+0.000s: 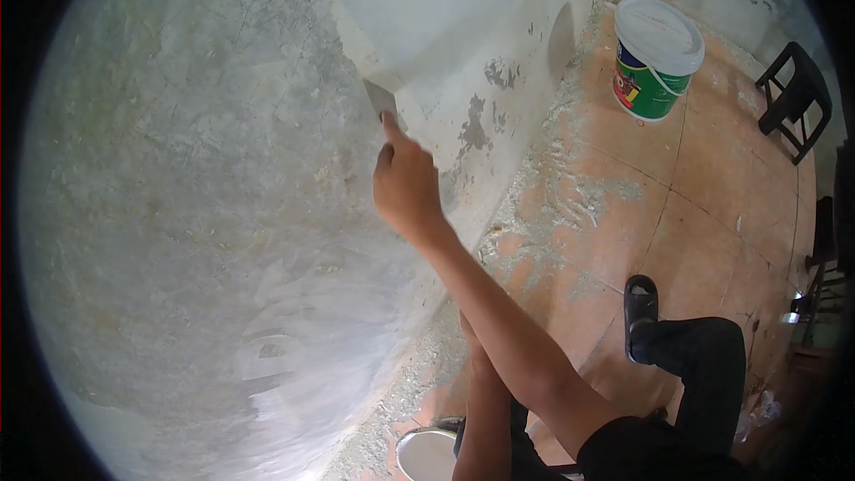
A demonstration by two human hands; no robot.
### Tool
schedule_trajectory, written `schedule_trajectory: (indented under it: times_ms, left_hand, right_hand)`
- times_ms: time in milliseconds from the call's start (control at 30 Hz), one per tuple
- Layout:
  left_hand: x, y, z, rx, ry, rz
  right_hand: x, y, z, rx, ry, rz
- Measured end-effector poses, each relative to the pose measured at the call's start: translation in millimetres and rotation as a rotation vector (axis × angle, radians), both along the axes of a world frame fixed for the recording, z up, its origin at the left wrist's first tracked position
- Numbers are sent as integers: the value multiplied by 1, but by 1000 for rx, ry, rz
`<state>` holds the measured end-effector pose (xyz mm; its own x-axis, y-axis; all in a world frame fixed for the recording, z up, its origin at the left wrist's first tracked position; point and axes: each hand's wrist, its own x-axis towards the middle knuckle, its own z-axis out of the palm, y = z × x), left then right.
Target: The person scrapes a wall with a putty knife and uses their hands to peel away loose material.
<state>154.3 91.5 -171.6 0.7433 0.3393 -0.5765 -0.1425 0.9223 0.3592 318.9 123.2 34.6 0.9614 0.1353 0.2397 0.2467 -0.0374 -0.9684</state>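
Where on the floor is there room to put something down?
The biggest bare patch is the orange tiles between the lidded bucket, black stool and sandal. There's a narrower gap between bucket and stool. It's crowded by the tub, near the arms and legs, and crumbly scrapings line the wall.

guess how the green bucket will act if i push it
The bucket would probably slide rather than tip, being wide for its height. The lid looks fitted on, so spilling seems unlikely. It may be heavy, but any contents are hidden.
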Motion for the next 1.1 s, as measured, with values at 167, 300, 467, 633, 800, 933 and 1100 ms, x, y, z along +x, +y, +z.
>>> schedule_trajectory:
  times_ms: [167, 300, 467, 633, 800, 933, 1100]
  left_hand:
    - [-2, 16, -28, 208, -27, -131]
    - [-14, 13, -26, 327, -17, -214]
    - [-3, 7, 6, 219, -159, -184]
    - [4, -2, 20, 148, -38, -58]
    - [0, -7, 22, 562, -2, -140]
    - [-3, 7, -10, 209, -54, -137]
    - [6, -9, 14, 252, 14, -98]
  right_hand:
    - [-3, -3, -2, -14, 34, 58]
    - [-3, -5, 0, -1, 19, 31]
    - [-1, -8, 2, -38, 51, 57]
    - [-7, 4, -6, -108, -22, -24]
    - [-3, 1, 6, -44, 50, 36]
    - [3, -5, 8, -46, 15, 48]
    - [-2, 2, 2, -49, -64, 29]
